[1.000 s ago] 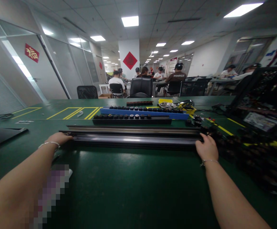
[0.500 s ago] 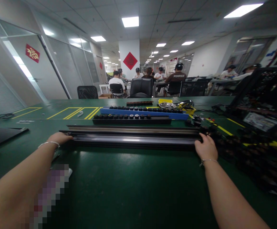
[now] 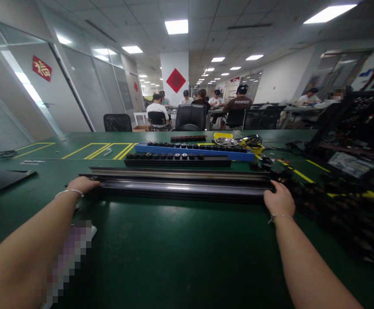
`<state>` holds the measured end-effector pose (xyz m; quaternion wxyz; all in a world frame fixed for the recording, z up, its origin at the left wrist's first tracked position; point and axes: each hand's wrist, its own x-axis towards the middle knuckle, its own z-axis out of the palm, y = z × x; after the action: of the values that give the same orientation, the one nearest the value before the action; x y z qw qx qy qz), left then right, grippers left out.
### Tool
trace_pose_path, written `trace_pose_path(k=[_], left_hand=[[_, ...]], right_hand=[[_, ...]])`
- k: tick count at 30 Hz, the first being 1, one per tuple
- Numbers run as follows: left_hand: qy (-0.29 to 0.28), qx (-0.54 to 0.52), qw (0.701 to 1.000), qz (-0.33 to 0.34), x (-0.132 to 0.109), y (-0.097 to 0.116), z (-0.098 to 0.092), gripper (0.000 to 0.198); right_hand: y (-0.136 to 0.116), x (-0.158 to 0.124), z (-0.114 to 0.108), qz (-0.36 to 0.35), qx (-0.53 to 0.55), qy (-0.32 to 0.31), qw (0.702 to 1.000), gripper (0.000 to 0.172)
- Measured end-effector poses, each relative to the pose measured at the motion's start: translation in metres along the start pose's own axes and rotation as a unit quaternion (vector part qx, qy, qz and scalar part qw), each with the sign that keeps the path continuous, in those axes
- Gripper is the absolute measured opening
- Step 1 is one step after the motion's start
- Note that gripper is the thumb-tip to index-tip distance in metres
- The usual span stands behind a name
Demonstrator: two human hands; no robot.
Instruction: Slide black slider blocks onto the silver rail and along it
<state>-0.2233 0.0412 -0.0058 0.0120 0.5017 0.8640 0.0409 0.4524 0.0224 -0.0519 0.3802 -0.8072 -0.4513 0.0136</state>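
Observation:
A long dark metal rail point(image 3: 180, 188) with a glossy top lies crosswise on the green table point(image 3: 174, 249) in front of me. My left hand point(image 3: 82, 184) is wrapped over its left end. My right hand point(image 3: 279, 199) grips its right end, thumb on top. A thin bracelet sits on each wrist. A second, thinner rail point(image 3: 177, 173) lies just behind the first, touching it.
Behind the rails lie a black strip with knobs point(image 3: 177, 160) and a blue strip point(image 3: 193, 151). A yellow tray with a metal bowl point(image 3: 226, 141) stands further back. A heap of black parts point(image 3: 335, 206) spreads at the right beside a dark equipment rack point(image 3: 354, 128). Several people sit at far desks.
Nearly nothing has moved. Both hands stay on the rail ends; the left hand has crept a little to the right along the rail.

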Motion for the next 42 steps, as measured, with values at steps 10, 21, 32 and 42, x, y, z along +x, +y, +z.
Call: trace_pose_path(k=[10, 21, 32, 42], left_hand=[[-0.069, 0.042, 0.997, -0.004, -0.014, 0.013, -0.006, 0.049], [-0.075, 0.044, 0.996, -0.003, -0.016, 0.019, -0.004, 0.051], [-0.070, 0.031, 0.997, 0.010, -0.020, 0.031, -0.002, 0.046], [-0.064, 0.021, 0.997, 0.023, -0.028, 0.039, -0.001, 0.046]], right_hand=[[0.004, 0.003, 0.005, -0.012, 0.027, 0.012, 1.000, 0.053], [-0.001, 0.000, 0.002, -0.003, 0.019, 0.007, 1.000, 0.052], [0.004, 0.002, 0.006, -0.033, 0.022, 0.023, 0.999, 0.051], [0.003, 0.001, 0.006, -0.027, 0.026, 0.024, 0.999, 0.052]])
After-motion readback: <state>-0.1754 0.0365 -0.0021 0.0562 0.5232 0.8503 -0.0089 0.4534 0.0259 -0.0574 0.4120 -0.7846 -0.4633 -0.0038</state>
